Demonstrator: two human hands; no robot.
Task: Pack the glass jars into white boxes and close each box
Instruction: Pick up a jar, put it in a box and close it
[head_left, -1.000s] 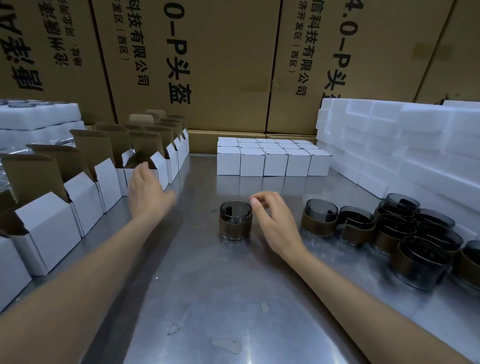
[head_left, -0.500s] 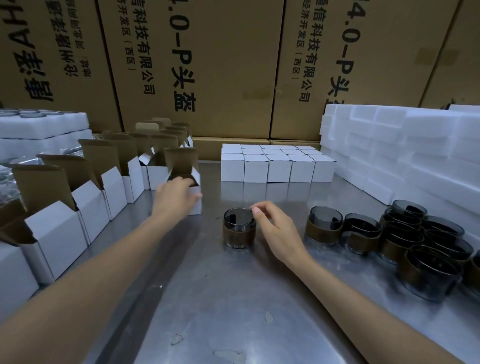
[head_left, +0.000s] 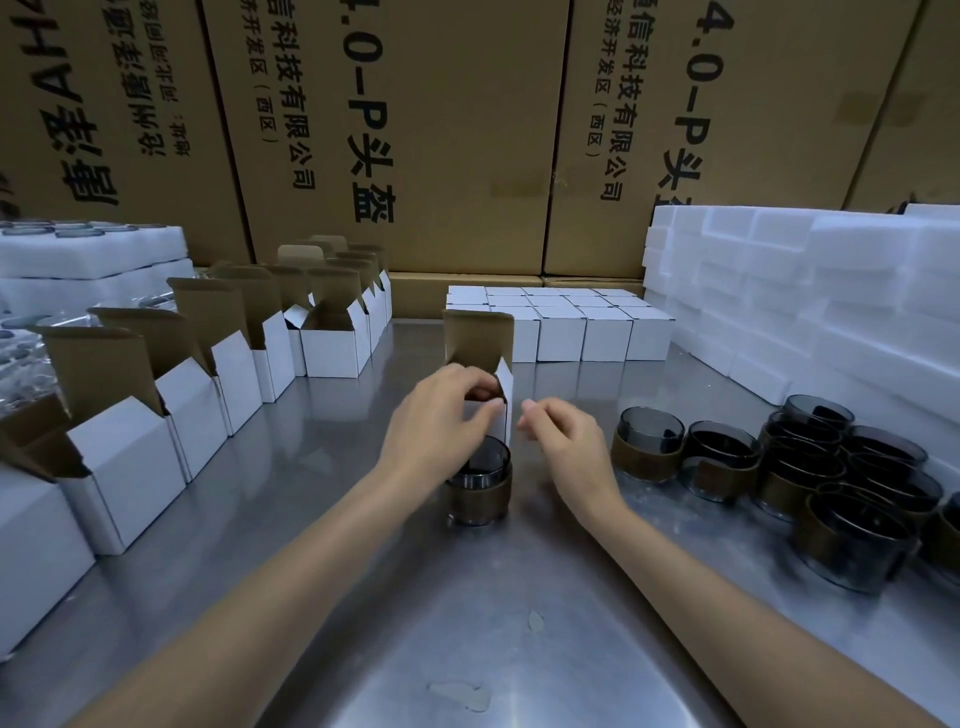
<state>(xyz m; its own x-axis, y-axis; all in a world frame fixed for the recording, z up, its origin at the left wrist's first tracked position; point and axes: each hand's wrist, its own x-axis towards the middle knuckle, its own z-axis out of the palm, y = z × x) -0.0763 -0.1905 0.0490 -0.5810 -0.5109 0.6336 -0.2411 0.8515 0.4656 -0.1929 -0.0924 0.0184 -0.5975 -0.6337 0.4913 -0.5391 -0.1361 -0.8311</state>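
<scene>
Steel table (head_left: 311, 597), left grip (head_left: 441, 415) clasping box (head_left: 496, 410)

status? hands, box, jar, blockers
Left hand grips open white box, flap up. Right hand free, fingers loosely curled beside it. Jar on table, not boxed. Nothing in the way.

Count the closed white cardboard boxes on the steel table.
15 closed white cardboard boxes, one block at the steel table's back centre: three rows of five. Front-left one is partly hidden behind the open white box the left hand holds.
</scene>
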